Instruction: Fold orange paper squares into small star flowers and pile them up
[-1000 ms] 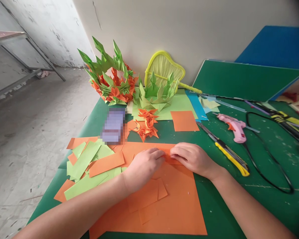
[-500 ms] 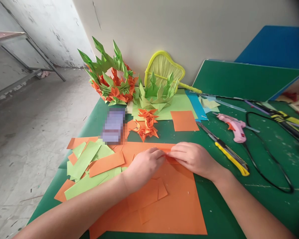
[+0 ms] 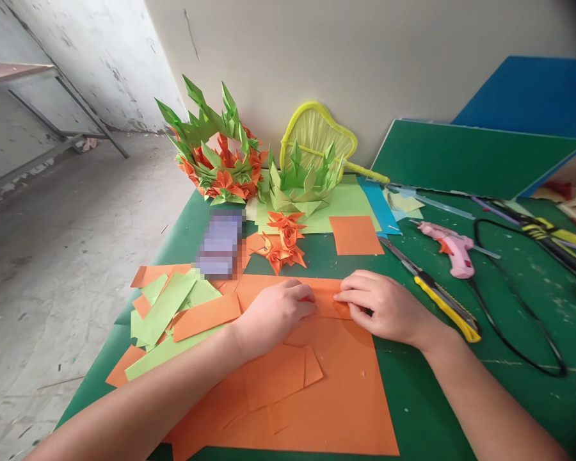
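Note:
My left hand (image 3: 276,315) is closed, its thumb and fingers pinching a small piece of folded orange paper (image 3: 309,298), most of it hidden by the fingers. My right hand (image 3: 381,306) is a short way to the right with its fingers bent and apart, the fingertips resting at the upper part of a large orange sheet (image 3: 345,390). I see nothing held in it. Loose orange paper pieces (image 3: 278,374) lie on that sheet under my left forearm. Just beyond my hands is a cluster of orange paper flowers (image 3: 287,240), with an orange paper square (image 3: 356,235) to its right.
Green and orange scraps (image 3: 166,310) and a blurred phone-like object (image 3: 219,243) lie left. Behind stand two folded-paper crowns (image 3: 221,160) and a yellow heart-shaped fan (image 3: 317,128). To the right are a utility knife (image 3: 444,304), a pink glue gun (image 3: 448,246) and pliers (image 3: 552,234).
My right hand has moved slightly right, away from the left, and its fingers have spread. My left hand has shifted slightly left, still pinching the orange paper. The view has tilted a little.

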A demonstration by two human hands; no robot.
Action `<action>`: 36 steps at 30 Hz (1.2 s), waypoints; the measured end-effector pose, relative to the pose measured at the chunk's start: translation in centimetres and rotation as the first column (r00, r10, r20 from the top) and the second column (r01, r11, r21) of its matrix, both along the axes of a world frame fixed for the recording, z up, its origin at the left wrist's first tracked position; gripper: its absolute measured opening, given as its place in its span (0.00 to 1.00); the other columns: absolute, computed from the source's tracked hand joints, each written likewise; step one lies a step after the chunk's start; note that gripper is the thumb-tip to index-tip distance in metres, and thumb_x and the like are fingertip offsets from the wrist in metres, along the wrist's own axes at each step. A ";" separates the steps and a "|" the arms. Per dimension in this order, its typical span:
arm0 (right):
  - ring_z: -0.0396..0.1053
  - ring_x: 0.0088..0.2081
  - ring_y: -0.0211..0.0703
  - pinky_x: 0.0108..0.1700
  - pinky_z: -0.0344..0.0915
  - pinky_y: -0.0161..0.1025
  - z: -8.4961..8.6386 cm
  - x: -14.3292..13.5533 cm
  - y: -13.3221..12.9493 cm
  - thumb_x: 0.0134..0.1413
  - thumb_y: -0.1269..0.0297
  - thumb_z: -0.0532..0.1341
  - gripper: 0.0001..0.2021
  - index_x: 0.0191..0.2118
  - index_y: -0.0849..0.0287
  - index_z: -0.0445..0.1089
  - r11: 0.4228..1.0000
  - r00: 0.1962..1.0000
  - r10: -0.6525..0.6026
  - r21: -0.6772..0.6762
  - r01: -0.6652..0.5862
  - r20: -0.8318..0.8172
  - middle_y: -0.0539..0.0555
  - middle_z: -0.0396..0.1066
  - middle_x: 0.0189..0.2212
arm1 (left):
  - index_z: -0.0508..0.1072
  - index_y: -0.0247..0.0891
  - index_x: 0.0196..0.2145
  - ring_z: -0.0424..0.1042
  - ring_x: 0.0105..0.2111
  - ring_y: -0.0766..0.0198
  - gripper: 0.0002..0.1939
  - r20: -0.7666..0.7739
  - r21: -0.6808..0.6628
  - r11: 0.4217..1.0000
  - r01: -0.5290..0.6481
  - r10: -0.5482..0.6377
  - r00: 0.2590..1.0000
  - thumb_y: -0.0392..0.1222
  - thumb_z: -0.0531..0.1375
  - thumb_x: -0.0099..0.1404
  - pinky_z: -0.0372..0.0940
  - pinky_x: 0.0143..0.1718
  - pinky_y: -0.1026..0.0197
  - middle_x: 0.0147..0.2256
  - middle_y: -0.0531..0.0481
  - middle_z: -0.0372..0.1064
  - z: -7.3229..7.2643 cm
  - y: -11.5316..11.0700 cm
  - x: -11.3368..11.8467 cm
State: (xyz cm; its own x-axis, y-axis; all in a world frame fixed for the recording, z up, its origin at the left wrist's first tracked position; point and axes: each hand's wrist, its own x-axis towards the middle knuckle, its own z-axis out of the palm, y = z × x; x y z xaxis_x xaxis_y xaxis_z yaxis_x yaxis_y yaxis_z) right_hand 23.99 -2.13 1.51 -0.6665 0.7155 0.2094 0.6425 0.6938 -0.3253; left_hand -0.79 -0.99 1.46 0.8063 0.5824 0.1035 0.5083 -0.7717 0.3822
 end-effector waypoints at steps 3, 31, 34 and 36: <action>0.69 0.40 0.46 0.41 0.68 0.42 -0.8 -0.6 -0.1 0.57 0.78 0.52 0.18 0.49 0.61 0.73 1.000 1.000 0.007 0.028 -0.007 0.010 0.57 0.73 0.38 | 0.75 0.38 0.43 0.70 0.42 0.61 0.14 -0.084 0.054 0.999 -0.004 0.009 0.996 0.32 0.50 0.68 0.68 0.41 0.62 0.41 0.45 0.71 -0.1 -1.0 0.2; 0.69 0.42 0.44 0.42 0.69 0.40 0.1 -1.6 -0.3 0.66 0.70 0.51 0.14 0.43 0.55 0.74 0.997 0.994 -0.068 -0.021 0.070 0.086 0.55 0.73 0.39 | 0.74 0.29 0.44 0.62 0.53 0.49 0.16 -0.461 0.355 0.924 0.141 0.042 0.886 0.28 0.54 0.59 0.62 0.56 0.50 0.45 0.37 0.69 -0.5 -4.2 1.9; 0.69 0.45 0.46 0.44 0.69 0.42 -0.3 -1.5 -0.4 0.65 0.72 0.51 0.15 0.48 0.58 0.73 0.998 0.993 -0.069 0.008 0.068 0.096 0.57 0.73 0.43 | 0.75 0.28 0.42 0.64 0.50 0.50 0.14 -0.472 0.349 0.919 0.181 0.005 0.882 0.29 0.55 0.58 0.64 0.55 0.52 0.43 0.37 0.70 -0.3 -3.9 1.8; 0.69 0.46 0.47 0.45 0.69 0.43 -0.6 -1.5 -0.5 0.64 0.74 0.50 0.17 0.52 0.59 0.71 0.998 0.991 -0.067 0.027 0.064 0.120 0.58 0.73 0.44 | 0.75 0.29 0.41 0.65 0.49 0.50 0.14 -0.475 0.355 0.916 0.186 0.006 0.880 0.29 0.55 0.58 0.66 0.52 0.52 0.43 0.37 0.70 -0.4 -3.8 1.8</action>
State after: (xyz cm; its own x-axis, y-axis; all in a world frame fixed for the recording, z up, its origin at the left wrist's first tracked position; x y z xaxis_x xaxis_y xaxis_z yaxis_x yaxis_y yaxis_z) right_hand 22.50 -2.59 0.91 -0.6396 0.7545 0.1471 0.7204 0.6551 -0.2276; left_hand 1.02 -4.77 1.09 0.8629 0.4967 -0.0933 0.4710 -0.8574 -0.2075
